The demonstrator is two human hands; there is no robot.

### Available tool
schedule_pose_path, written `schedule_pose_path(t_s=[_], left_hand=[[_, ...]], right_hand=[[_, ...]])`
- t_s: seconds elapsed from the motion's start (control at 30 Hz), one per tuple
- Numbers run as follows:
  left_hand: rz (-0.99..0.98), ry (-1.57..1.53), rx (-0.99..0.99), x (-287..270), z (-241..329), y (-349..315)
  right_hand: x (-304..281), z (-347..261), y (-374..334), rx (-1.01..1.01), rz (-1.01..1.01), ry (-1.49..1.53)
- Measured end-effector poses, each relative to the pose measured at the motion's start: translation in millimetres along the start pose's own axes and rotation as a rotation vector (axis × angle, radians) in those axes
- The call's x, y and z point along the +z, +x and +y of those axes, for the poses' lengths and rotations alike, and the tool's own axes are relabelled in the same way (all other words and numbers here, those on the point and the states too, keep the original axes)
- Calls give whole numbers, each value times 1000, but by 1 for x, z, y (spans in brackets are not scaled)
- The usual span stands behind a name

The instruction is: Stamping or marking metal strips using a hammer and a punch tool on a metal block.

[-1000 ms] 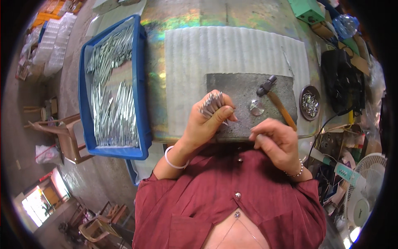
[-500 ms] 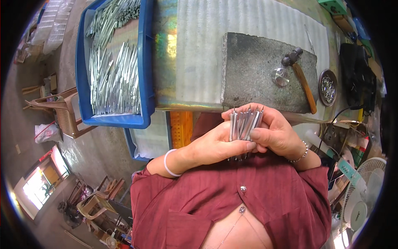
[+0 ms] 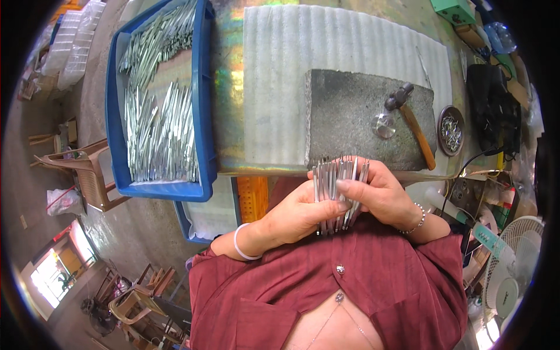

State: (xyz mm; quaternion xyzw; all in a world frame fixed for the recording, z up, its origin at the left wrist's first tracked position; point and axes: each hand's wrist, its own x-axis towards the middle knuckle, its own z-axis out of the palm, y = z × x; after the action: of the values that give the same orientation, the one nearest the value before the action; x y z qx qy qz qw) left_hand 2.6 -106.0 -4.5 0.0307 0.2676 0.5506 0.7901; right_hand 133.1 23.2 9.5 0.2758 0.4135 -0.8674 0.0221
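Observation:
Both hands hold one fanned bundle of thin silvery metal rods in front of my chest, just off the table's near edge. Their thin tips point away from me. My left hand closes round the left side, its thumb lying across the rods. On the other side my right hand grips them, thumb pressed on the front. The fingers behind the bundle are mostly hidden. Beyond the hands lies a dark stone slab, bearing a hammer with a wooden handle and a small round clear disc.
A blue tray at the left holds many similar rods in two piles. White foam sheet lies under the slab. A round dish of small metal parts and a black bag sit at right. A fan stands lower right.
The rods are spread wider between my hands and show more of their length; the right thumb has shifted left across them. The table appears slightly lower in view.

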Motion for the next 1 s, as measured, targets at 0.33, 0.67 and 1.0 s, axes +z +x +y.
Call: schedule_pose_path(t_s=[0.33, 0.67, 1.0], left_hand=[[49, -172, -72, 22, 26, 14], [-1, -82, 22, 19, 25, 28], [145, -46, -73, 20, 28, 21]], right_hand=[[-8, -30, 5, -42, -56, 7], [-20, -38, 7, -16, -64, -49], [-20, -32, 9, -24, -119, 26]])
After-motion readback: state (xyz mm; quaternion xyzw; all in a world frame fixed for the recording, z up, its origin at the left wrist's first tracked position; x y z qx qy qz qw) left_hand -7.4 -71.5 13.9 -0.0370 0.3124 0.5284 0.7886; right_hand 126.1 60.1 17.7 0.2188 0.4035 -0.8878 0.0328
